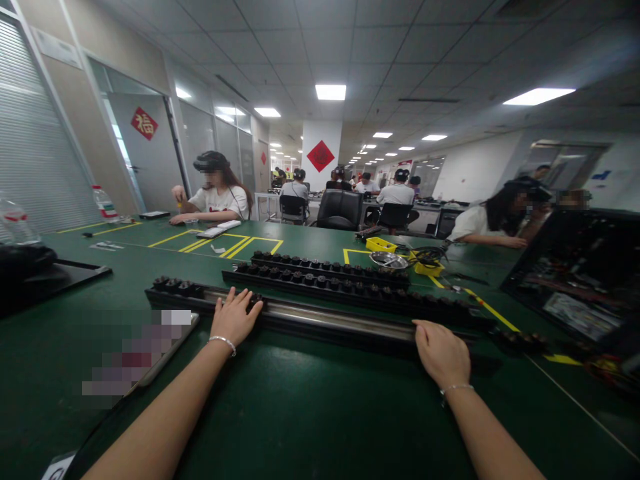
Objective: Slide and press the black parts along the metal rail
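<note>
A long black rail with a bare metallic channel lies across the green table in front of me. Several small black knob-like parts sit in its left end. My left hand rests over the channel with fingers spread, its thumb and fingertips against one small black part; the far side of that contact is hidden. Toward the right end, my right hand is closed around the rail's near edge, thumb on top, other fingers curled out of sight. Behind it lie two similar rails filled with black parts.
A phone-like slab, partly blurred, lies left. Beyond the rails are a metal dish, a yellow tray and black cables. Loose black parts and an open electronics case stand right. People sit across the table and at right.
</note>
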Tool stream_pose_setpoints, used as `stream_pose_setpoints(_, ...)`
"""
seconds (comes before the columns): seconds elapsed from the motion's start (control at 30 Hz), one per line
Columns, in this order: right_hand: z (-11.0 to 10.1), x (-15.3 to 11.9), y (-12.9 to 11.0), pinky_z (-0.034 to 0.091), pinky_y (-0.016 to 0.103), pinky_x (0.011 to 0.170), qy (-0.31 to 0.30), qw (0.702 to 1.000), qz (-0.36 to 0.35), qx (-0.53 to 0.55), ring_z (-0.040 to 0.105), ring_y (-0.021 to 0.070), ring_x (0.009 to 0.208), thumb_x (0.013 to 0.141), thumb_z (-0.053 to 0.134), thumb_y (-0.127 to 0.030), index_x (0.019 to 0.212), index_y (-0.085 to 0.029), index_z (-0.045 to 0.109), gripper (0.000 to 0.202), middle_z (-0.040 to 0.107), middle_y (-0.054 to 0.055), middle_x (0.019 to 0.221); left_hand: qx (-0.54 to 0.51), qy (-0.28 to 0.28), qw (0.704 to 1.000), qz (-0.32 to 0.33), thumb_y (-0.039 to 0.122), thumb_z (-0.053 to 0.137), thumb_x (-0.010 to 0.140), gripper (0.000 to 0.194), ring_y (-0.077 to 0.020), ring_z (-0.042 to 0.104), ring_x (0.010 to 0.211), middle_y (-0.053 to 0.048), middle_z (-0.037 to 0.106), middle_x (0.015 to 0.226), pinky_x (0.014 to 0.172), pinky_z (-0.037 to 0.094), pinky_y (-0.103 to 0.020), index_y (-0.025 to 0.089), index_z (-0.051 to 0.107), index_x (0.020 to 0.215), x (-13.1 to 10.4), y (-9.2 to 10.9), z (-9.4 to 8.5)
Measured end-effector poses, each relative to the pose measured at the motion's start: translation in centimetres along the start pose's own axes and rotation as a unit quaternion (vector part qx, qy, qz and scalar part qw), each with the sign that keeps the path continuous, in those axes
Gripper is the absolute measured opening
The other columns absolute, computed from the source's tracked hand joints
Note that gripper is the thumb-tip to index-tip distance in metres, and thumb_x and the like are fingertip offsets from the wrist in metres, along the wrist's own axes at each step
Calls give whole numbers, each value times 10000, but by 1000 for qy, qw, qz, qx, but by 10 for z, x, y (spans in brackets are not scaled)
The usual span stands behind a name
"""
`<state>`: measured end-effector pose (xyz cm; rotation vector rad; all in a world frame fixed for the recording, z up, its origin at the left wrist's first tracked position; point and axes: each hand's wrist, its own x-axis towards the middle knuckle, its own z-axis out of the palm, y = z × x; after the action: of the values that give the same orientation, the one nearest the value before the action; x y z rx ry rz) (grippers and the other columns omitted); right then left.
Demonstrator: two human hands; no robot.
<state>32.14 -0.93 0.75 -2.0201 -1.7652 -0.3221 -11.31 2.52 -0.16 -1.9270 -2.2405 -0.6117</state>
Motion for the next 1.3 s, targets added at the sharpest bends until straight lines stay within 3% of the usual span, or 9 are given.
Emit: stream_pose_setpoints(1.3, -1, 0, -2, 407, 406, 881, -12, 1000, 8, 2, 548, 210, 1091, 892, 243, -335, 1069, -215, 656, 465, 653, 43, 1132, 32, -30, 998, 43, 555, 319, 874, 561, -270, 231, 1382, -33, 417, 1429, 1111, 185, -511, 236, 514, 1292, -6, 13, -4)
